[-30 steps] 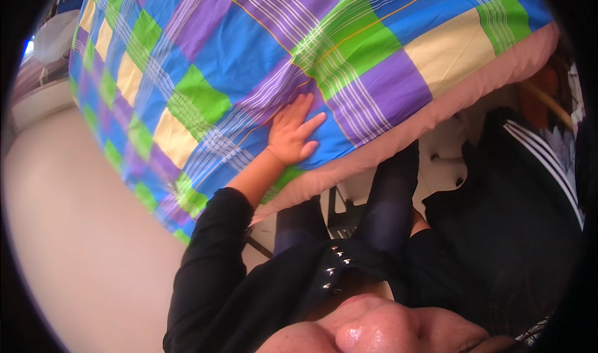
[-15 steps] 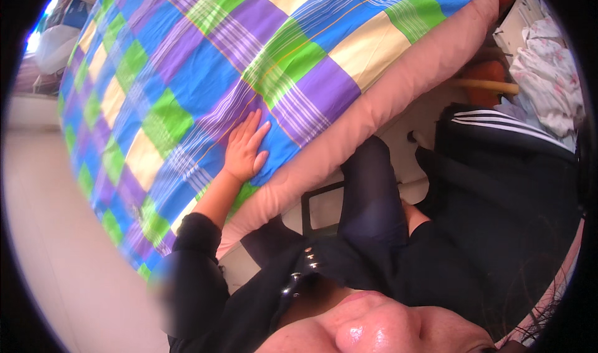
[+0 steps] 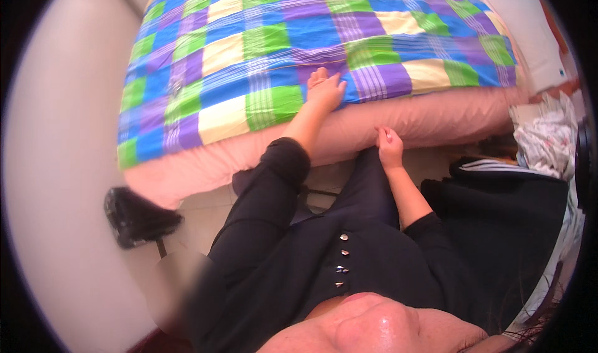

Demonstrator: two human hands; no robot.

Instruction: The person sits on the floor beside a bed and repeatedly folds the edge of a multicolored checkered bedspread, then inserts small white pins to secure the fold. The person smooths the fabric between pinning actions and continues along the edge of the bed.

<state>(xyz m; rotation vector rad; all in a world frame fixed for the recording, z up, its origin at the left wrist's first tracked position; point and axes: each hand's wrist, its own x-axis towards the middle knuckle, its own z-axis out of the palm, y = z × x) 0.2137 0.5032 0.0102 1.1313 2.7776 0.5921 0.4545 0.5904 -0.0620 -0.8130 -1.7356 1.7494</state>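
A checked quilt [image 3: 268,42] in blue, green, purple and cream lies over a bed. My left hand [image 3: 325,90] rests on the quilt close to its near edge. The thumb stands apart from the fingers, which are slightly bent, and I see nothing held there. Below the quilt's edge runs the pink fabric side [image 3: 436,113] of the bed. My right hand [image 3: 390,149] is raised over my knee, just in front of this pink side. Its thumb and forefinger are pinched together; anything between them is too small to make out.
A black bag-like object [image 3: 134,219] stands at the left by the bed's corner. On the right lie a black garment [image 3: 498,203] with white stripes and a crumpled floral cloth [image 3: 548,141]. A white pillow-like item [image 3: 517,29] lies at the far right of the bed.
My right hand has risen from low beside my leg to the bed's near side, fingers now pinched. The left hand stays on the quilt, its fingers more bent. The view has turned.
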